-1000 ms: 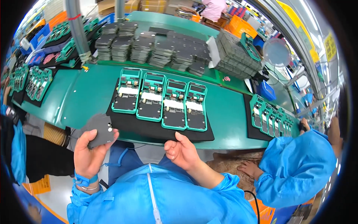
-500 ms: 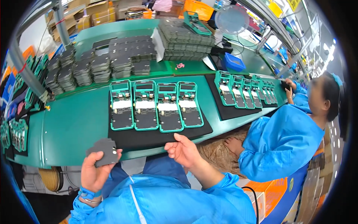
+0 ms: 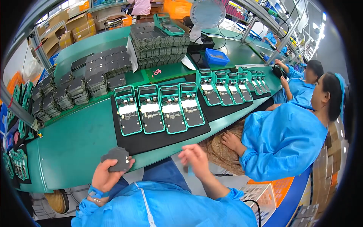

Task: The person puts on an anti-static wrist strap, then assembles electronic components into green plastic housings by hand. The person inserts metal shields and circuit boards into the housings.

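My left hand (image 3: 107,175) grips a small stack of thin dark grey plates (image 3: 118,159) with notched edges, thumb on top, at the bench's near edge. My right hand (image 3: 196,160) is raised in front of the bench, apart from the plates. Its fingers are curled in and slightly blurred, and whatever they may hold cannot be made out. Beyond both hands, several green-framed device housings (image 3: 151,113) lie in a row on a black mat (image 3: 151,143). Each has a dark plate in its lower part, a white strip across the middle and exposed components above.
Tall stacks of dark plates (image 3: 159,41) and lower ones (image 3: 77,89) stand along the back. A blue bin (image 3: 217,57) and fan (image 3: 208,13) are behind. More housings (image 3: 227,89) lie to the right, beside a seated co-worker (image 3: 283,140) in blue. An orange crate (image 3: 284,188) is lower right.
My view has shifted, so the bench looks turned. My left hand still holds the plates and appears farther right in view. My right hand is also slightly farther right, its fingers moving.
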`<move>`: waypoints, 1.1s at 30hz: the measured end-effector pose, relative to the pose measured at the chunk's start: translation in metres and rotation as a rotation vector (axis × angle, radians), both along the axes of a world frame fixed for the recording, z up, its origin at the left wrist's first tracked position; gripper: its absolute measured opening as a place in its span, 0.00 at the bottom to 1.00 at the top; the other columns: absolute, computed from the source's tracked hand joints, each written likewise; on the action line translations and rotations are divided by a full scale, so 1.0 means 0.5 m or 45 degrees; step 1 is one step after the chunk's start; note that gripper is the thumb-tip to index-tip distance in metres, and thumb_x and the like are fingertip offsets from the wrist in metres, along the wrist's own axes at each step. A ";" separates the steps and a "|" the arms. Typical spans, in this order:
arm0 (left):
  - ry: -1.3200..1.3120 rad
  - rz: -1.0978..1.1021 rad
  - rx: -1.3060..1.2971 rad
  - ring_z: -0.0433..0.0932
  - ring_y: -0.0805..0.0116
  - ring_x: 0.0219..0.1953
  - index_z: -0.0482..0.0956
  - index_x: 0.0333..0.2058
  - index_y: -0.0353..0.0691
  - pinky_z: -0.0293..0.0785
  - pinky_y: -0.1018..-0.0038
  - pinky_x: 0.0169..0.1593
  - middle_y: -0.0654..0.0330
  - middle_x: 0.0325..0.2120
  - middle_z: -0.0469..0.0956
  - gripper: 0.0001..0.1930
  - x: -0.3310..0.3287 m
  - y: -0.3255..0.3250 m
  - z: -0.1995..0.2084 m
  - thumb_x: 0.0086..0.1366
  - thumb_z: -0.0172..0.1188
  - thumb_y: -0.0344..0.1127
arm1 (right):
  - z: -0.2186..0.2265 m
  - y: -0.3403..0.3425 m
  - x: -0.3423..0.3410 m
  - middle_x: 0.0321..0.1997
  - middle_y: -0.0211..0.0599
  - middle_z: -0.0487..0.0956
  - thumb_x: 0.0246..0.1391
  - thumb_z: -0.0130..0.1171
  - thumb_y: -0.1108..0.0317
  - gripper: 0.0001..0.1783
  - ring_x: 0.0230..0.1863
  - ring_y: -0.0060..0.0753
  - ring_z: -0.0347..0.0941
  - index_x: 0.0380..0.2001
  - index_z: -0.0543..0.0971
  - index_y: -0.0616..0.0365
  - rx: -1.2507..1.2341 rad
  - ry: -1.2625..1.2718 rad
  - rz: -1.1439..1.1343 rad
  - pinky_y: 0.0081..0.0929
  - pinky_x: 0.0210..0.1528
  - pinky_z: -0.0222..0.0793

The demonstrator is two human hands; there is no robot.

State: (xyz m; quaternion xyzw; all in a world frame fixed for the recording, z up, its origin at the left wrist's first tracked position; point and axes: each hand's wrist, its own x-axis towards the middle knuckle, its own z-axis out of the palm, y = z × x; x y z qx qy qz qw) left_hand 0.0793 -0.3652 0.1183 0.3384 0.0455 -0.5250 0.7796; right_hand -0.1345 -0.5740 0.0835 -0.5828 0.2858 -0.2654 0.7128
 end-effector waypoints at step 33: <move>-0.145 0.756 -0.398 0.68 0.42 0.53 0.61 0.53 0.23 0.64 0.53 0.58 0.40 0.49 0.68 0.22 -0.002 0.487 -0.087 0.59 0.47 0.25 | 0.132 0.511 0.637 0.48 0.43 0.72 0.52 0.58 0.63 0.23 0.42 0.37 0.72 0.50 0.69 0.59 -1.135 -0.301 1.655 0.29 0.43 0.70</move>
